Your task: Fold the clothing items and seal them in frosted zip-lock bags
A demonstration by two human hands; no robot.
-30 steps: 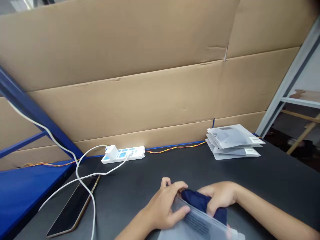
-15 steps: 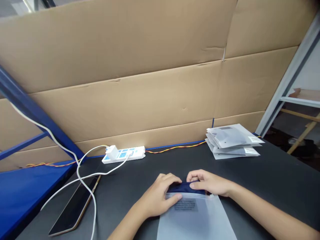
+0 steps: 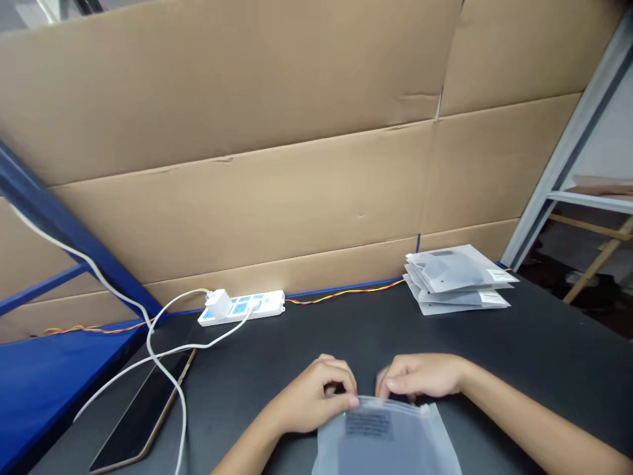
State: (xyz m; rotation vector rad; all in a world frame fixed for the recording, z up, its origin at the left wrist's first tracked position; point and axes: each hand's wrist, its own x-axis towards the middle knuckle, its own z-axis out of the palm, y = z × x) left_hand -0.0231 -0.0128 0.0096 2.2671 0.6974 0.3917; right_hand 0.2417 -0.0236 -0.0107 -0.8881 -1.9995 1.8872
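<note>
A frosted plastic zip bag (image 3: 386, 439) with a dark printed label lies at the front of the black table, its opening facing away from me. My left hand (image 3: 324, 394) pinches the left part of the bag's top edge between thumb and fingers. At the right part of the opening, my right hand (image 3: 413, 377) has its fingers curled down at the edge, slightly blurred. A bit of dark blue cloth (image 3: 399, 397) shows under the right fingers; most of it is inside the bag, seen dimly through the plastic.
Several filled frosted bags (image 3: 457, 277) are stacked at the back right. A white power strip (image 3: 242, 307) with a plugged-in charger stands against the cardboard wall (image 3: 277, 198). White cables (image 3: 182, 402) loop over a phone (image 3: 143, 415) at the left.
The dark blue cloth has gone deeper into the bag, and little of it now shows at the opening. My left fingers have closed on the bag's edge, and my right hand has moved lower.
</note>
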